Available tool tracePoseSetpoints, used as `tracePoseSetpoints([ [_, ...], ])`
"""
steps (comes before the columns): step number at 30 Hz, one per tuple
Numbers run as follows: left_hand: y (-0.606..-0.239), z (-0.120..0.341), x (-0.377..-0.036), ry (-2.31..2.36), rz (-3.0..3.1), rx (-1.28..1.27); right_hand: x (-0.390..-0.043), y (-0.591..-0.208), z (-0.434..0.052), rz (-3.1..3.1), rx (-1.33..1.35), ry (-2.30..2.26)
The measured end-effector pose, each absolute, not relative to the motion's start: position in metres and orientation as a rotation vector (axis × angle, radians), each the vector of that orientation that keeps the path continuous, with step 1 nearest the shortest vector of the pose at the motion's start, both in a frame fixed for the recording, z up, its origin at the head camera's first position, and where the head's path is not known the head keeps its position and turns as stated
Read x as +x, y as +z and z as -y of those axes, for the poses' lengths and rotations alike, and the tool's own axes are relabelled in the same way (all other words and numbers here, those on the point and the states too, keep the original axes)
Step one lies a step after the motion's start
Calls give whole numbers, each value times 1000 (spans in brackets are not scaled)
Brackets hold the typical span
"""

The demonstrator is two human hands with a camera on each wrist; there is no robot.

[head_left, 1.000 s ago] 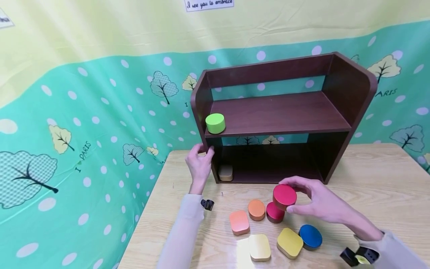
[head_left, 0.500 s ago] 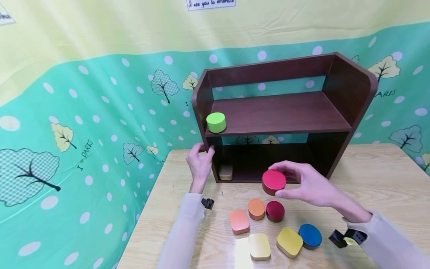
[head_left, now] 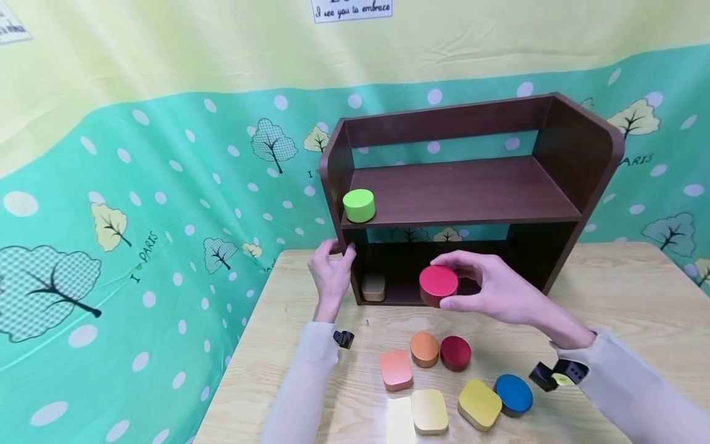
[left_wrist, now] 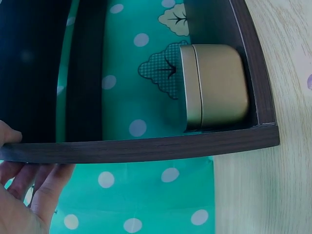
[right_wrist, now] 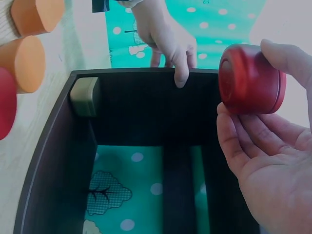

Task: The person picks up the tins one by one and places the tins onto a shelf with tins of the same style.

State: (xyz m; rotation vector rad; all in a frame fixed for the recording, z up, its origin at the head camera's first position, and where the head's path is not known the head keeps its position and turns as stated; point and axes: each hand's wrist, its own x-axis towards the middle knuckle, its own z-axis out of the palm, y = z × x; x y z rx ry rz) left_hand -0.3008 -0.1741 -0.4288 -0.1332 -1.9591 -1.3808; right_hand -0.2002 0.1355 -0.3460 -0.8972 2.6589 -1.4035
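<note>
My right hand (head_left: pixel 450 285) grips a red round tin (head_left: pixel 437 282) in the air, just in front of the lower opening of a dark brown two-level shelf (head_left: pixel 466 191). In the right wrist view, fingers and thumb curl round the red tin (right_wrist: pixel 251 85). My left hand (head_left: pixel 334 258) holds the shelf's left side panel (left_wrist: pixel 146 148), thumb on the inside. A tan rounded tin (head_left: pixel 373 287) stands in the lower left corner, close in the left wrist view as the tan tin (left_wrist: pixel 214 87). A green round tin (head_left: pixel 359 205) sits on the upper level at the left.
On the wooden table (head_left: pixel 638 296) in front of the shelf lie an orange square tin (head_left: pixel 396 370), an orange round tin (head_left: pixel 424 349), a dark red round tin (head_left: pixel 455 353), two yellow square tins (head_left: pixel 429 411) and a blue round tin (head_left: pixel 513 394). A green patterned cloth hangs behind.
My right hand has lifted the red round tin up and leftward from above the loose tins to the front of the shelf's lower opening. The left hand has stayed on the side panel.
</note>
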Motion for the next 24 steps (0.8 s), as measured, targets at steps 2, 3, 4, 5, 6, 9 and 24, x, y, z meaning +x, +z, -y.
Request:
tracePoseSetpoints([
  [2,-430,174,-300,-1380,1958,-135,-203,-343,-133,-2653,-901,-1406],
  [3,-430,174,-300,-1382,1957,-135,-204,-342,-132,-2654,-899,-1402],
  [4,-430,174,-300,-1381,1954,-137,-205,-340,-131,-2658,-900,-1398],
  [5,-430,174,-300,-1383,1951,-139,-206,-338,-130,-2662,-900,-1394],
  [6,-430,174,-300,-1385,1949,-143,-208,-336,-129,-2665,-898,-1389],
  [9,-430,174,-300,-1381,1946,-143,-212,-330,-125,-2677,-907,-1377],
  [24,-431,174,-303,-1338,1936,-154,-233,-310,-107,-2672,-897,-1427],
])
